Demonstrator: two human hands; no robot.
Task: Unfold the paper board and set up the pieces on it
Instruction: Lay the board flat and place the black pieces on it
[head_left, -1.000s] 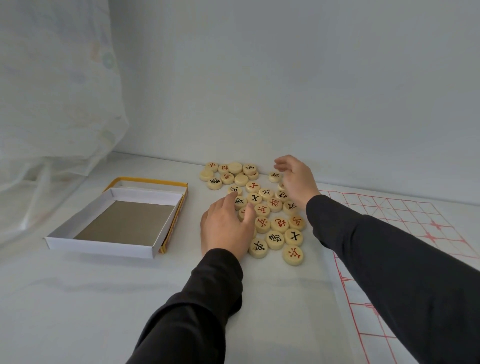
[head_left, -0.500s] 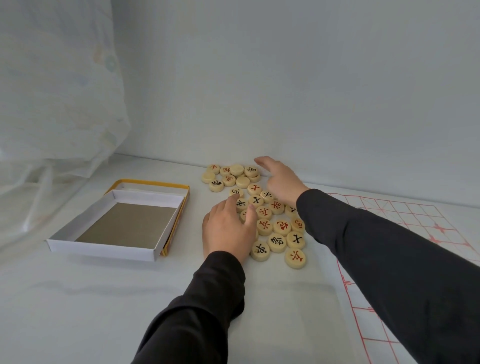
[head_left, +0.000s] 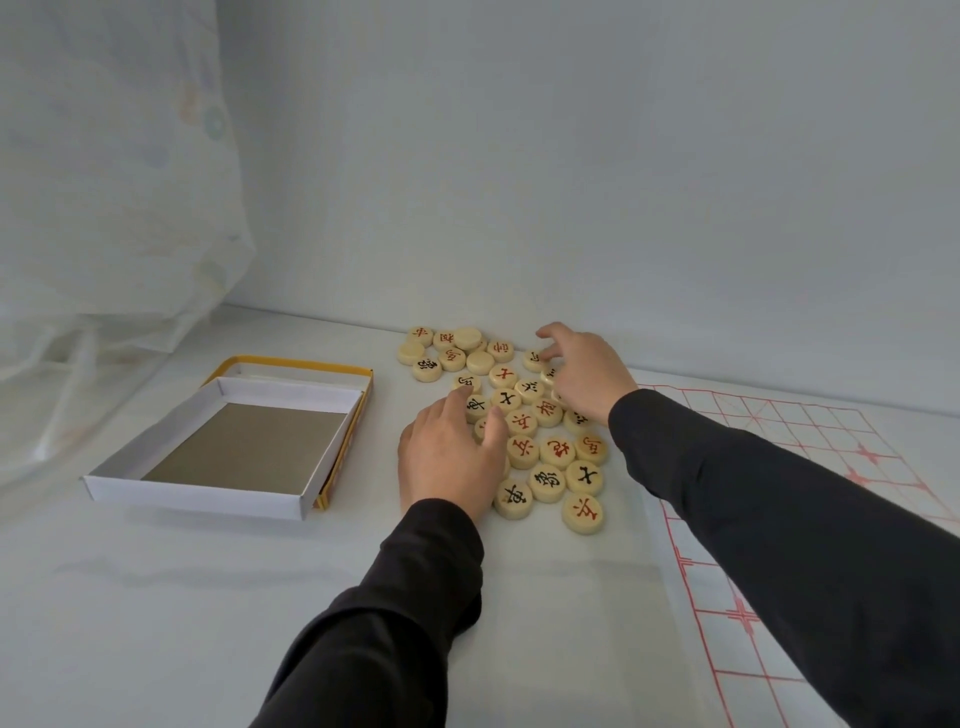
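Observation:
Several round cream game pieces (head_left: 545, 452) with red or black characters lie in a loose pile on the white table, mid-frame. My left hand (head_left: 449, 460) rests flat on the pile's left edge, its straight fingers touching pieces. My right hand (head_left: 587, 371) reaches over the pile's far right side, with fingers curled down and pinching a piece (head_left: 549, 373) there. The paper board (head_left: 779, 431), white with a red grid, lies unfolded on the table at the right, partly under my right sleeve. No pieces stand on it.
An open white box tray (head_left: 192, 499) sits on its yellow lid (head_left: 291, 361) to the left of the pile. A sheer curtain (head_left: 104, 208) hangs at the far left. A pale wall rises close behind the pieces.
My right hand had stretched left across the back of the pile; it has drawn back to the right and curled its fingers onto a piece. My left hand has stayed put.

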